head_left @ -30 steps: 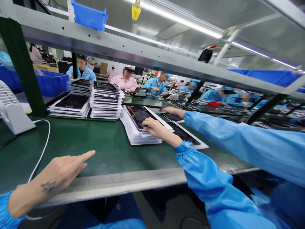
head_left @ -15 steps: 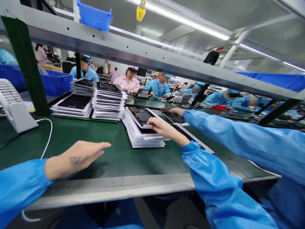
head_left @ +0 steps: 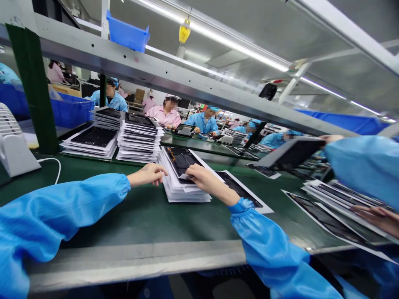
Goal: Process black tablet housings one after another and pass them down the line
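Note:
A stack of white sheets point(head_left: 182, 193) stands in the middle of the green table, with a black panel point(head_left: 181, 160) on top that bears an orange strip. My right hand point(head_left: 199, 176) pinches the near right edge of that panel and its sheet. At the stack's left side is my left hand point(head_left: 152, 174), its fingers curled loosely and partly apart, with nothing seen in them. Right of the stack, another black panel on a white sheet point(head_left: 240, 189) lies flat.
Two more stacks point(head_left: 139, 145) point(head_left: 90, 143) stand at the back left, beside a white slotted device point(head_left: 15, 141) with a cable. At the right, a co-worker's hand point(head_left: 332, 139) holds up a dark panel point(head_left: 293, 151) above other sheets. A metal beam point(head_left: 174, 77) crosses overhead.
My left hand has moved right and forward to the stack. My right hand stays at the panel's edge. The co-worker's arm has drawn back to the right, with a panel now raised.

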Tool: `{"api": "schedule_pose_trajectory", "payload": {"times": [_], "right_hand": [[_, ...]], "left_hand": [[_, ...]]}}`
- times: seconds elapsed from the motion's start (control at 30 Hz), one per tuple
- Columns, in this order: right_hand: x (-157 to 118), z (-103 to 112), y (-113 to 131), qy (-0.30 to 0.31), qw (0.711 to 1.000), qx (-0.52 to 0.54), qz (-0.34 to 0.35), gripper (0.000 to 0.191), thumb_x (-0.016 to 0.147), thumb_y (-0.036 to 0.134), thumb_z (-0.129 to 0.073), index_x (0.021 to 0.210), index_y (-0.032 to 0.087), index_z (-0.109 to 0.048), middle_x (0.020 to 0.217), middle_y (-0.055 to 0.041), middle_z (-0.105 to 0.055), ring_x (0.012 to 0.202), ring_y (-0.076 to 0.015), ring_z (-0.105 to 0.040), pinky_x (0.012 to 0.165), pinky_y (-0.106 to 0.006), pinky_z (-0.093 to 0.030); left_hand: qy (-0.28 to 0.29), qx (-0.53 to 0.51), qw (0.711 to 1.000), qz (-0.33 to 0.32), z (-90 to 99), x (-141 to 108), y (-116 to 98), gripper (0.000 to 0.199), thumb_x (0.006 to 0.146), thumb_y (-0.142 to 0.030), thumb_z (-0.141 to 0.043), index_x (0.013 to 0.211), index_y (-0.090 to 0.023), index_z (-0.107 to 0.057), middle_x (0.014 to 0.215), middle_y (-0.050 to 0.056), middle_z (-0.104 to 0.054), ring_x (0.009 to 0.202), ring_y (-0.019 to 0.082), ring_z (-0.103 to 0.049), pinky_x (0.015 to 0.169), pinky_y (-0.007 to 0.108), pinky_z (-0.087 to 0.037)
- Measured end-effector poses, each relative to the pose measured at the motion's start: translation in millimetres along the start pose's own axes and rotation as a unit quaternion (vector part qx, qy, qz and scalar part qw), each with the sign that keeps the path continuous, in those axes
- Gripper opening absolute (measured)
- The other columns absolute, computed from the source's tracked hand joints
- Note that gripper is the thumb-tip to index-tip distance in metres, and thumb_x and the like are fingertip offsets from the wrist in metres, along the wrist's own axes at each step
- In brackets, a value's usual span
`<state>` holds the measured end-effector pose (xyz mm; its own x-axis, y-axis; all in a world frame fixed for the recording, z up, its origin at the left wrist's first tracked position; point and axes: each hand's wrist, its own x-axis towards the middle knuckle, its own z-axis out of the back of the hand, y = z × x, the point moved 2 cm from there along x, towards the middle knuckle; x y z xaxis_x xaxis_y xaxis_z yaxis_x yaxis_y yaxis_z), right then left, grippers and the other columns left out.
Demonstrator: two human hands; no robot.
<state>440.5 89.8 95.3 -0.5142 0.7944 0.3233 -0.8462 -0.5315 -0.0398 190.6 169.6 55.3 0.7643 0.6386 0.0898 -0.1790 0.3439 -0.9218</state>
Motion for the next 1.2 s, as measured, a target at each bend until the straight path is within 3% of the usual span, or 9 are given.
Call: {"api": "schedule_pose_trajectory", "payload": {"times": [0.17, 0.37, 0.5, 0.6, 0.73, 0.87, 1.0, 1.1, 1.2], "right_hand": [[10.5, 14.6, 17.9, -0.098, 0.995, 0.027, -0.015, 0.013, 0.099, 0.029, -0.056, 0.096, 0.017, -0.062, 0.095, -0.0034, -0.062, 0.088, -0.0177, -0.059, 0.08, -0.035, -0.051], [4.0, 15.5, 94.8, -0.153, 0.986, 0.072, -0.01, 0.019, 0.09, 0.008, -0.049, 0.081, 0.022, -0.058, 0.083, -0.0043, -0.062, 0.08, -0.0204, -0.053, 0.07, -0.033, -0.042], [-28.0, 8.3, 149.9, -0.242, 0.958, 0.149, -0.03, 0.018, 0.103, 0.02, -0.046, 0.101, 0.021, -0.064, 0.091, -0.0051, -0.067, 0.086, -0.0203, -0.06, 0.078, -0.035, -0.046], [-48.0, -0.7, 182.0, -0.337, 0.901, 0.264, -0.066, 0.038, 0.108, 0.042, -0.038, 0.112, 0.023, -0.071, 0.104, -0.0078, -0.07, 0.1, -0.0244, -0.063, 0.086, -0.04, -0.048], [-36.6, -27.4, 220.5, -0.289, 0.858, 0.414, -0.096, 0.061, 0.106, 0.055, -0.028, 0.096, 0.022, -0.079, 0.079, -0.0073, -0.066, 0.079, -0.0237, -0.062, 0.069, -0.04, -0.047], [-10.2, -51.5, 256.9, -0.24, 0.828, 0.501, -0.074, 0.033, 0.105, 0.04, -0.048, 0.1, 0.024, -0.076, 0.075, -0.0049, -0.067, 0.071, -0.0218, -0.062, 0.065, -0.039, -0.046], [0.3, -65.5, 276.7, -0.15, 0.873, 0.463, -0.031, 0.022, 0.098, 0.019, -0.059, 0.115, 0.025, -0.072, 0.091, -0.0044, -0.072, 0.085, -0.0221, -0.065, 0.076, -0.04, -0.05], [-1.3, -74.3, 281.1, -0.12, 0.898, 0.421, -0.038, 0.028, 0.097, 0.012, -0.058, 0.119, 0.025, -0.07, 0.099, -0.0047, -0.072, 0.095, -0.0217, -0.065, 0.083, -0.038, -0.052], [-4.6, -80.9, 283.1, -0.119, 0.898, 0.418, -0.068, 0.03, 0.097, 0.011, -0.057, 0.121, 0.025, -0.069, 0.104, -0.005, -0.072, 0.1, -0.0211, -0.066, 0.085, -0.036, -0.053]], "left_hand": [[-0.019, -0.119, 0.991, 0.056, -1.3, 24.9, -18.6, 0.036, 0.103, -0.046, -0.055, 0.114, -0.013, -0.064, 0.097, 0.005, -0.07, 0.079, 0.015, -0.069, 0.074, 0.032, -0.06], [-0.108, -0.178, 0.976, 0.069, -19.1, 28.6, -41.6, 0.027, 0.102, -0.036, -0.058, 0.114, -0.013, -0.063, 0.099, 0.006, -0.068, 0.083, 0.016, -0.067, 0.074, 0.032, -0.058], [-0.19, -0.175, 0.965, 0.039, -2.9, -53.0, -36.1, 0.022, 0.093, -0.026, -0.059, 0.11, -0.014, -0.066, 0.1, 0.005, -0.07, 0.098, 0.02, -0.065, 0.083, 0.03, -0.054], [-0.251, -0.107, 0.961, 0.047, 12.8, -132.6, -25.4, 0.03, 0.087, -0.037, -0.064, 0.109, -0.017, -0.067, 0.108, 0.003, -0.07, 0.105, 0.023, -0.063, 0.092, 0.033, -0.052], [-0.293, 0.02, 0.95, 0.103, 20.5, -192.4, 1.1, 0.038, 0.089, -0.044, -0.055, 0.111, -0.016, -0.065, 0.108, 0.006, -0.07, 0.101, 0.026, -0.064, 0.092, 0.038, -0.052], [-0.221, 0.059, 0.969, 0.094, 31.5, -207.6, 33.4, 0.043, 0.093, -0.041, -0.054, 0.128, -0.016, -0.06, 0.116, 0.007, -0.068, 0.112, 0.027, -0.062, 0.1, 0.036, -0.049], [-0.101, 0.239, 0.96, 0.107, 45.4, -225.1, 38.7, 0.056, 0.102, -0.04, -0.049, 0.153, -0.02, -0.037, 0.088, 0.002, -0.065, 0.086, 0.022, -0.065, 0.086, 0.031, -0.049], [-0.088, 0.409, 0.907, 0.039, 50.7, -238.2, 32.3, 0.035, 0.107, -0.032, -0.039, 0.137, -0.021, -0.053, 0.092, 0.004, -0.061, 0.083, 0.022, -0.062, 0.075, 0.03, -0.045], [-0.045, 0.426, 0.902, -0.05, 48.2, -243.7, 31.3, 0.027, 0.108, -0.025, -0.036, 0.112, -0.019, -0.061, 0.103, 0.007, -0.06, 0.092, 0.021, -0.058, 0.076, 0.03, -0.045]]}}
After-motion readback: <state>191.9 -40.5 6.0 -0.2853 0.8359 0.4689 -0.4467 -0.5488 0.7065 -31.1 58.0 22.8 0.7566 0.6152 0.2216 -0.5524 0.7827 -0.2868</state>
